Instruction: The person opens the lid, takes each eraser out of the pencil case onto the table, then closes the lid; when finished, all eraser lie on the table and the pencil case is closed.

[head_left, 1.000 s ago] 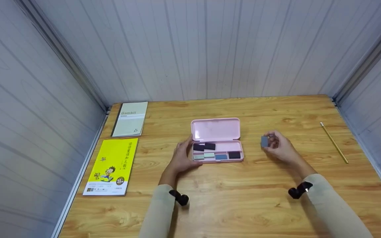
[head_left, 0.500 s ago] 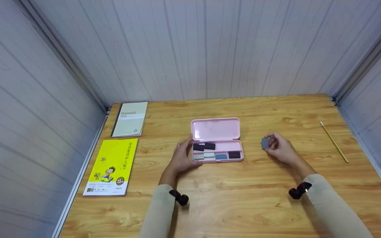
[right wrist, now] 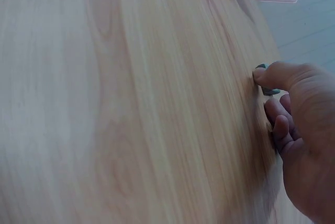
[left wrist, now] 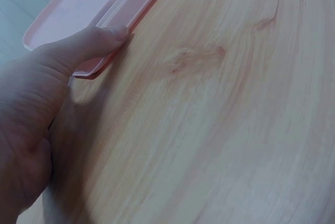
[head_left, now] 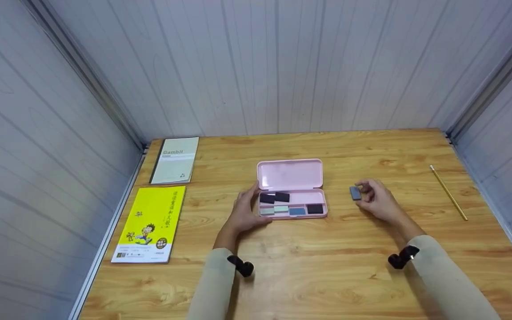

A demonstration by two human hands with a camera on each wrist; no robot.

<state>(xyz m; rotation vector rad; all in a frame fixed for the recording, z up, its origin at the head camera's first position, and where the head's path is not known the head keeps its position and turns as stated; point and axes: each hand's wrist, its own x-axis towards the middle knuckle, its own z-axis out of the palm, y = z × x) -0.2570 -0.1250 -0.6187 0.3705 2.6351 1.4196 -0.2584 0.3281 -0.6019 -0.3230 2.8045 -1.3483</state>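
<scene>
The small blue-grey rectangular block (head_left: 355,193) is pinched between the thumb and fingers of the right hand (head_left: 379,202), to the right of the open pink plastic pencil case (head_left: 307,196) and apart from it; whether it touches the wood-grained surface (head_left: 309,266) I cannot tell. The left hand (head_left: 243,211) grips the case's left end, thumb on its front edge. Two black rectangular blocks (head_left: 282,197) lie in the back compartment. A thin gold-coloured pencil (head_left: 449,192) lies well to the right.

Pink case (head_left: 290,175) common to all views
</scene>
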